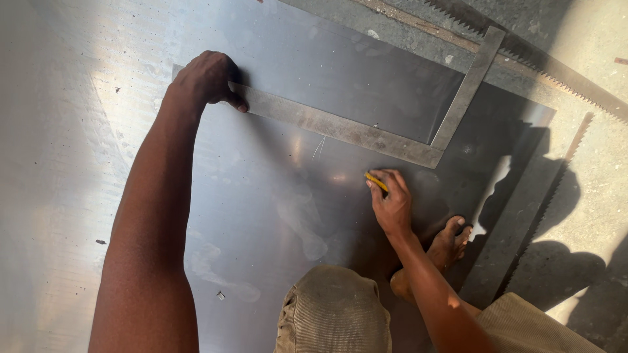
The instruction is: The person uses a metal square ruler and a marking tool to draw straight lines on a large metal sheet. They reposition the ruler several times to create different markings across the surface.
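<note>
A large L-shaped steel square [340, 127] lies flat on a shiny metal sheet [261, 216]. My left hand [206, 78] presses down on the far left end of its long arm. My right hand [391, 199] sits just below the square's corner, closed on a small yellow marking tool [375, 181] whose tip rests on the sheet beside the long arm's edge. The short arm [468, 88] runs up and to the right.
My bare foot [445, 248] stands on the sheet's right part, and my knee [337, 310] in khaki cloth is at the bottom. Long toothed saw blades [556, 78] lie on the concrete floor [602, 170] at the right.
</note>
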The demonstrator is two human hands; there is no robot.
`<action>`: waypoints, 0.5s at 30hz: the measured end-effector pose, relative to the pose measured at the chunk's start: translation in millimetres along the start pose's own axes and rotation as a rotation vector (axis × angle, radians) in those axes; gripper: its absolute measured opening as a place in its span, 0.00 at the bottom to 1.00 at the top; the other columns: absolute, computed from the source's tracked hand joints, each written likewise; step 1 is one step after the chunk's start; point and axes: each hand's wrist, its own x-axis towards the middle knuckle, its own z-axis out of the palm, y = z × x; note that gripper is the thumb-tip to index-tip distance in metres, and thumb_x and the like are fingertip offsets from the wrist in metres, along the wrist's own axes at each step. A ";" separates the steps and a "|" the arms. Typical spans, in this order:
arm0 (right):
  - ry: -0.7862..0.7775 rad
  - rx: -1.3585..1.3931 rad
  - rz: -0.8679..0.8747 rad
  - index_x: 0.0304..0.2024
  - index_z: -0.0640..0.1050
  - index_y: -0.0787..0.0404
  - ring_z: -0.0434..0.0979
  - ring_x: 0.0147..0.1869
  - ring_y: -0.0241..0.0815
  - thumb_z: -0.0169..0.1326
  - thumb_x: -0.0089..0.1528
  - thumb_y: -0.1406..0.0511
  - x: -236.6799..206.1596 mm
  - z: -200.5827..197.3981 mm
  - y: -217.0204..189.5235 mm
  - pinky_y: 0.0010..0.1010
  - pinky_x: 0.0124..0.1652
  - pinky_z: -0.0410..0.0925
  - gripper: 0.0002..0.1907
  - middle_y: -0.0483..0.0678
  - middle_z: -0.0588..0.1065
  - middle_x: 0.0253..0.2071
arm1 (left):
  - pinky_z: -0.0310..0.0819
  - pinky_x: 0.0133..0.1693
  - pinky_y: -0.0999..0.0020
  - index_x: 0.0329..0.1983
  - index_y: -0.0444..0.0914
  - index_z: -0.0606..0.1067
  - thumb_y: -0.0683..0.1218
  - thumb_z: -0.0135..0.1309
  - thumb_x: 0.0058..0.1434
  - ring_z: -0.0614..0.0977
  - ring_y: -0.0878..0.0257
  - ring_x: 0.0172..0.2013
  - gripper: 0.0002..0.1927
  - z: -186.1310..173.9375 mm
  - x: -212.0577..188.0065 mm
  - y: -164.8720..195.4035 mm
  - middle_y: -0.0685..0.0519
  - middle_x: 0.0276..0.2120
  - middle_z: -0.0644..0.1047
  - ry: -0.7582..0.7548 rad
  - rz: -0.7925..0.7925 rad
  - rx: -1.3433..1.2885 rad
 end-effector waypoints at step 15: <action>-0.121 -0.016 -0.046 0.47 0.79 0.63 0.82 0.46 0.50 0.62 0.62 0.69 76.3 79.3 -48.7 0.39 0.43 0.74 0.11 0.48 0.77 0.47 | 0.81 0.45 0.60 0.39 0.47 0.86 0.53 0.78 0.38 0.84 0.54 0.39 0.23 -1.3 -1.3 8.0 0.52 0.36 0.84 0.042 0.066 0.101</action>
